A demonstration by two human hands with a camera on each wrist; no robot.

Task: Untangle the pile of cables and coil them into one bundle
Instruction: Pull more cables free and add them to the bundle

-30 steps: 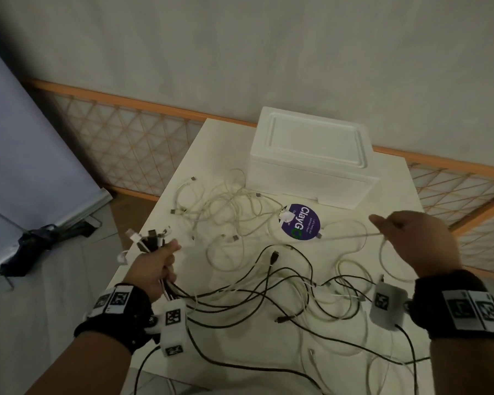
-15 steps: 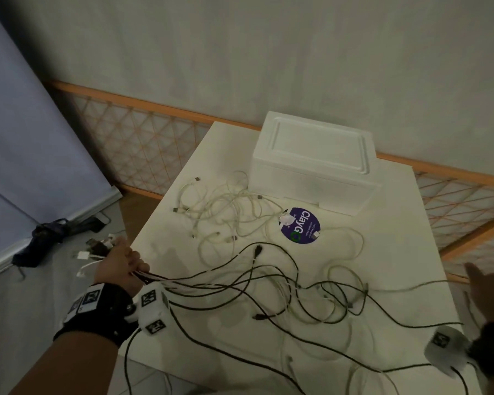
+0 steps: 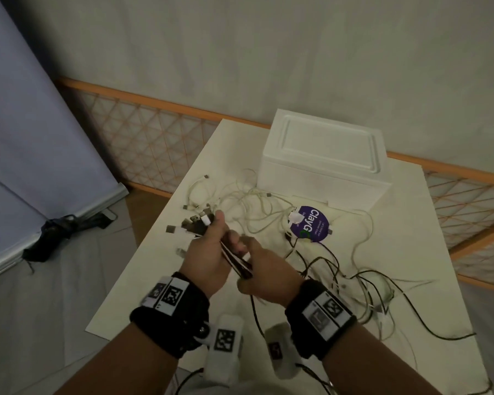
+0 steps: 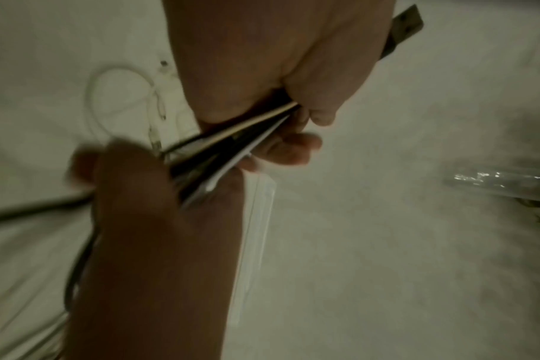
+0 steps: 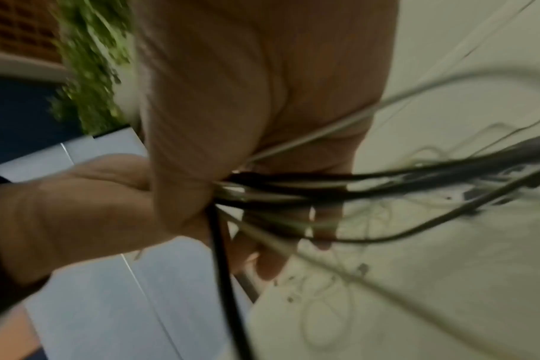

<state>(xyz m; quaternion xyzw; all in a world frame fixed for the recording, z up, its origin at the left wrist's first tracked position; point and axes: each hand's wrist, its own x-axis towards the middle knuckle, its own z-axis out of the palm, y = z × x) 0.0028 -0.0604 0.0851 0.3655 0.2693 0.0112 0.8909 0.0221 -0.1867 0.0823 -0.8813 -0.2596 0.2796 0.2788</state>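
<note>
A bunch of black and white cables (image 3: 236, 259) runs between my two hands above the white table (image 3: 160, 269). My left hand (image 3: 211, 249) grips the bunch near its plug ends (image 3: 196, 220), which stick out past the knuckles. My right hand (image 3: 261, 273) is closed round the same bunch just behind the left. In the left wrist view the cables (image 4: 231, 151) pass from the left hand (image 4: 278, 73) into the right hand (image 4: 158, 190). The right wrist view shows the cables (image 5: 293, 192) fanning out from the right hand (image 5: 247, 109). Loose white cables (image 3: 248, 203) lie tangled further back; black ones (image 3: 368, 283) trail right.
A white foam box (image 3: 322, 163) stands at the back of the table. A round purple sticker (image 3: 311, 223) lies in front of it. An orange lattice fence (image 3: 143, 143) runs behind. A dark object (image 3: 54, 232) lies on the floor at left.
My left hand has come back from beyond the table's left edge to the middle. My right hand swung in from the far right and closed on the bunch beside it.
</note>
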